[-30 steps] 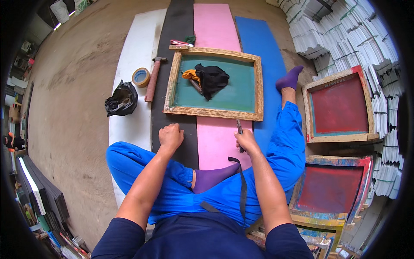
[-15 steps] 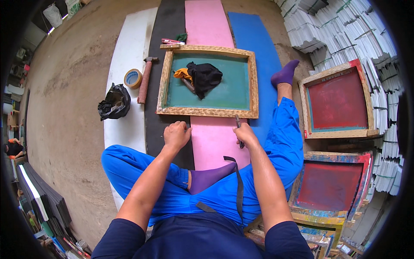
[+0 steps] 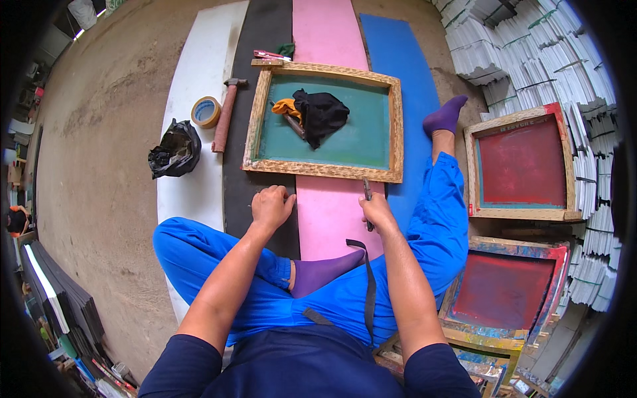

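Green mesh [image 3: 365, 149] in a wooden frame [image 3: 318, 170], laid flat across a black mat [image 3: 269, 26], a pink mat [image 3: 325, 212] and the edge of a blue mat [image 3: 401, 53]: the likely workpiece, just ahead of both hands. Seemingly at a pause or readying step, tool in hand, with no clear action on the frame. For work on the mesh, probably a call to lift away the black cloth [image 3: 324, 116] and orange cloth [image 3: 287, 106] inside the frame; for work along the wood, a firm hold and a steadying left hand. Right hand [image 3: 378, 211] on the near side of the frame, toward its right end, fingers wrapped around a slim dark tool [image 3: 367, 192], tip toward the near rail; touching or just apart, cannot tell. Left hand [image 3: 272, 207] on the same side of the frame, toward its left end, back uppermost, fingers bent inward rather than spread; nothing visible in it, but palm hidden, so cannot tell how tightly closed. Left of the frame, a hammer [image 3: 226, 119], a tape roll [image 3: 211, 123] and, farther out, a black bag [image 3: 176, 164]; well right of the frame, a red screen [image 3: 524, 213].
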A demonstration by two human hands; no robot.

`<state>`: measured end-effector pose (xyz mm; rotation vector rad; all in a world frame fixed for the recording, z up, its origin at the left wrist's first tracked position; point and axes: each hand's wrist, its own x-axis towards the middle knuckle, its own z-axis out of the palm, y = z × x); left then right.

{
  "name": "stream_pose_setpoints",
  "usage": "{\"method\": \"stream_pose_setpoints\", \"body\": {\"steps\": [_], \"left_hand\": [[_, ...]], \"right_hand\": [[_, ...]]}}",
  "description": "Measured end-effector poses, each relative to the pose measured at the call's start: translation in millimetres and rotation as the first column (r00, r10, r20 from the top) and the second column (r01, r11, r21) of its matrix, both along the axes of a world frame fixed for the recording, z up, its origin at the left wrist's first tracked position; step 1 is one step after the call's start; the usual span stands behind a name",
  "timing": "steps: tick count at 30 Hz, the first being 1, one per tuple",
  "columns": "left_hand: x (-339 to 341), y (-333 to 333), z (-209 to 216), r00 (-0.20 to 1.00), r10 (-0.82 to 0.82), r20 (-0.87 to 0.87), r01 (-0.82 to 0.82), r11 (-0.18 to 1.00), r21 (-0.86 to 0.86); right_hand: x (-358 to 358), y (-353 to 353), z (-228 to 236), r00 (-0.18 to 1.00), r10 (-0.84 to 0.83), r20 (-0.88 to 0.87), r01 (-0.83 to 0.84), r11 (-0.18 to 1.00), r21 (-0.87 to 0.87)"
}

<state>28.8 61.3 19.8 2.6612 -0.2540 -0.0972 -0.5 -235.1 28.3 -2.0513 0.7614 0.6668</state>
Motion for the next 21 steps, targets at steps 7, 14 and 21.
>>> {"method": "stream_pose_setpoints", "body": {"steps": [7,14,21], "left_hand": [[0.2,1.9,-2.5,1.000,-0.002,0.028,0.002,1.000,-0.004],[0.1,-2.8,1.0,1.000,-0.008,0.013,0.008,1.000,-0.005],[-1.9,-8.9,-2.3,0.999,-0.023,0.038,0.024,0.999,-0.022]], "right_hand": [[-2.4,-3.4,-15.0,0.997,-0.011,0.072,0.013,1.000,-0.029],[0.6,5.2,-25.0,0.997,-0.066,0.027,0.066,0.998,-0.017],[-7.6,5.6,-58.9,0.972,-0.037,0.231,0.096,0.964,-0.248]]}}
